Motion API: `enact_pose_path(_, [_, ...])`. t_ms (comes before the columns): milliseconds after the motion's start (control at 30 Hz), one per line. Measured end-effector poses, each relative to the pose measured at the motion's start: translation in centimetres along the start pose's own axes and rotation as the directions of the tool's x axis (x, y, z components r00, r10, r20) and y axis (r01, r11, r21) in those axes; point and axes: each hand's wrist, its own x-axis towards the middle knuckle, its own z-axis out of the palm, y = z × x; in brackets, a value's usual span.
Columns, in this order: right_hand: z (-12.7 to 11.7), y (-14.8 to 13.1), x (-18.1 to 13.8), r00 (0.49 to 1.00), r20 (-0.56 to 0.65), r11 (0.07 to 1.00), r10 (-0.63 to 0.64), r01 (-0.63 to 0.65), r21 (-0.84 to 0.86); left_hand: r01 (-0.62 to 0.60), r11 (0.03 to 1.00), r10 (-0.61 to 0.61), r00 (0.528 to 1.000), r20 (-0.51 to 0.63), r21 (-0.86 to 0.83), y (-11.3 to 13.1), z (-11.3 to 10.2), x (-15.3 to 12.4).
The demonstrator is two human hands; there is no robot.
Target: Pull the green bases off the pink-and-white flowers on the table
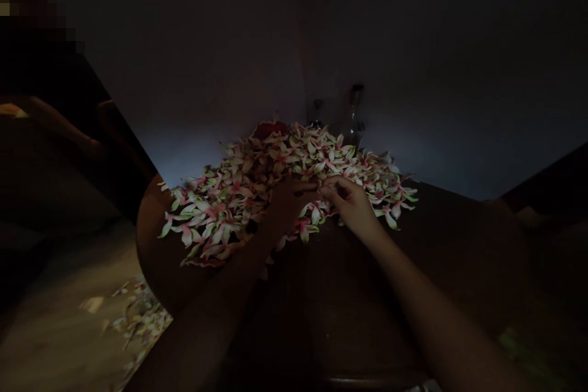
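A big heap of pink, white and green flowers (257, 190) lies on a dark round wooden table (441, 245). My left hand (287, 201) rests at the near edge of the heap with its fingers curled in among the flowers. My right hand (350, 201) is beside it, fingertips pinched together close to the left hand's fingers. The scene is very dim, so what either hand holds is not clear. A red object (270, 128) shows at the back of the heap.
A clear glass bottle (353, 119) and a smaller glass item (316, 113) stand behind the heap by the wall. Fallen flowers (142, 318) litter the floor at the lower left. Another person's arm (55, 125) shows dimly at the far left.
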Motion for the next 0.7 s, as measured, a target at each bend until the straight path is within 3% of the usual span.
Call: enact_pose_path(700, [-0.09,-0.61,-0.04,0.999,-0.019,0.999,0.03,-0.031,-0.028,0.032,0.999,-0.032,0.999,-0.012,-0.031,0.36,0.18,0.03])
